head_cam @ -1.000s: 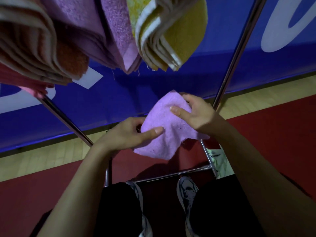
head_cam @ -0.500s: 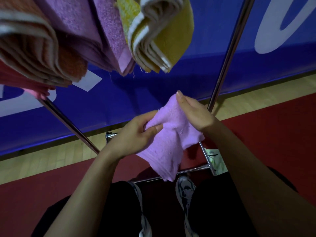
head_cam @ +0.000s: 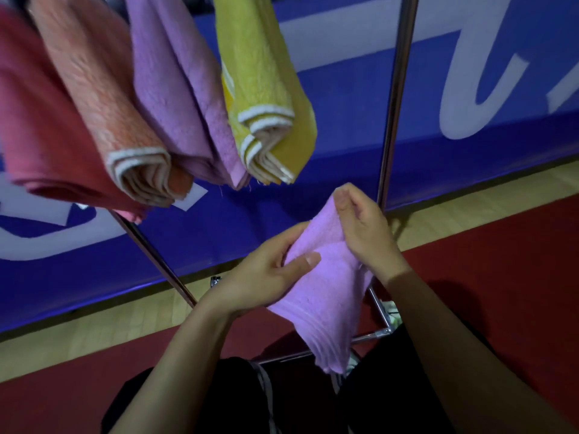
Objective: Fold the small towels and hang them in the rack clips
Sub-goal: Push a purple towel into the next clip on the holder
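Sports hall, wooden court floor (head_cam: 470,211), blue banner (head_cam: 344,136)

blue banner (head_cam: 344,126) with white lettering, wooden floor strip (head_cam: 94,327), red floor mat (head_cam: 501,292)

both forearms reach forward and up, bare, converging at mid-frame. the left hand (head_cam: 266,274) has fingers curled and thumb laid flat across the lilac towel (head_cam: 322,296). the right hand (head_cam: 363,227) sits higher, fingertips pinching its top corner.
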A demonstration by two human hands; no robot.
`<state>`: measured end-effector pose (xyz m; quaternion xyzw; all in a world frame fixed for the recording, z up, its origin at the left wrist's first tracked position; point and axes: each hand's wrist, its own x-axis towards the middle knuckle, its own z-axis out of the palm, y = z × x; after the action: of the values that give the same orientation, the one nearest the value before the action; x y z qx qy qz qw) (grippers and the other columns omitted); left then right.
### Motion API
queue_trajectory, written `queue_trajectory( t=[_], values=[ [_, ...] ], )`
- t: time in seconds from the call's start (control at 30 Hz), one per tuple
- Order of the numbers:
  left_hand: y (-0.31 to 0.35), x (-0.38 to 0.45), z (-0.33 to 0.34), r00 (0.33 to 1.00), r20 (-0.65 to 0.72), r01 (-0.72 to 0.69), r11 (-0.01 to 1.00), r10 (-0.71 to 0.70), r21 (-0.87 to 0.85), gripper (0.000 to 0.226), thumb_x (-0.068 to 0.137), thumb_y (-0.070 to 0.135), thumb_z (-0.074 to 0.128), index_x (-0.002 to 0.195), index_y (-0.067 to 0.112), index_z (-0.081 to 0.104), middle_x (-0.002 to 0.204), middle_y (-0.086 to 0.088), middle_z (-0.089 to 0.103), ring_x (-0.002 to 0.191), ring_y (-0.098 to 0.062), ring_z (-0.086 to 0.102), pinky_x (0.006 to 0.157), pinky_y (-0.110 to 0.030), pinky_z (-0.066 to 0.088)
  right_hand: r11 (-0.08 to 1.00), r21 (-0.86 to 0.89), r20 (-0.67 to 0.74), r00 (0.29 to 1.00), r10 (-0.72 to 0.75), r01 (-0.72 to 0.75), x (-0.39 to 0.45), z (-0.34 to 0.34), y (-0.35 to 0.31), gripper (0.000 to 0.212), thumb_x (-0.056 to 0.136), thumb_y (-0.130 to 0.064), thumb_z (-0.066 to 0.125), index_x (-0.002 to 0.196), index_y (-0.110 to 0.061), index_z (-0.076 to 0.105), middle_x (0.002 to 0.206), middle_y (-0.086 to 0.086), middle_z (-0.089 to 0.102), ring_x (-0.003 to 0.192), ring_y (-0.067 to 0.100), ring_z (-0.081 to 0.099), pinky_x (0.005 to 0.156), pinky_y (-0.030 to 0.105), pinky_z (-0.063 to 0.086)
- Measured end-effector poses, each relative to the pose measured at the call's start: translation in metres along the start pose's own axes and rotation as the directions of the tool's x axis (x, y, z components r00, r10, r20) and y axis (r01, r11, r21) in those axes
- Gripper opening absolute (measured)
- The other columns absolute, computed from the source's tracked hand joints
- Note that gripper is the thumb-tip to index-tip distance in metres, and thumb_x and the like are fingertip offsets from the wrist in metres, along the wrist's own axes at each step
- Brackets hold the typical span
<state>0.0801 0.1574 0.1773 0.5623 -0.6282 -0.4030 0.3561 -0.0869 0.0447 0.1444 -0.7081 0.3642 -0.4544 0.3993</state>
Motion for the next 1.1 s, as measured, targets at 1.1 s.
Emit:
queue_trajectory(
  t=[1.1],
  values=[
    [0.187, 0.025, -0.012, 0.809, -0.447, -0.179, 0.885, 0.381, 0.431, 0.061, 0.107, 0.017, 0.047, 0.163, 0.035, 0.029, 0.139, -0.006, 0.062, 0.117, -0.018, 0.062, 0.101, -0.04, 0.051, 0.982, -0.058, -0.015, 0.984, -0.179, 0.178, 0.098, -0.085, -0.2, 0.02, 0.103, -0.036, 0.054, 0.093, -0.024, 0.065, 0.088, -0.008, 0.069, 0.081, 0.005, 0.062, 0.072, 0.026, 0.051]
  ],
)
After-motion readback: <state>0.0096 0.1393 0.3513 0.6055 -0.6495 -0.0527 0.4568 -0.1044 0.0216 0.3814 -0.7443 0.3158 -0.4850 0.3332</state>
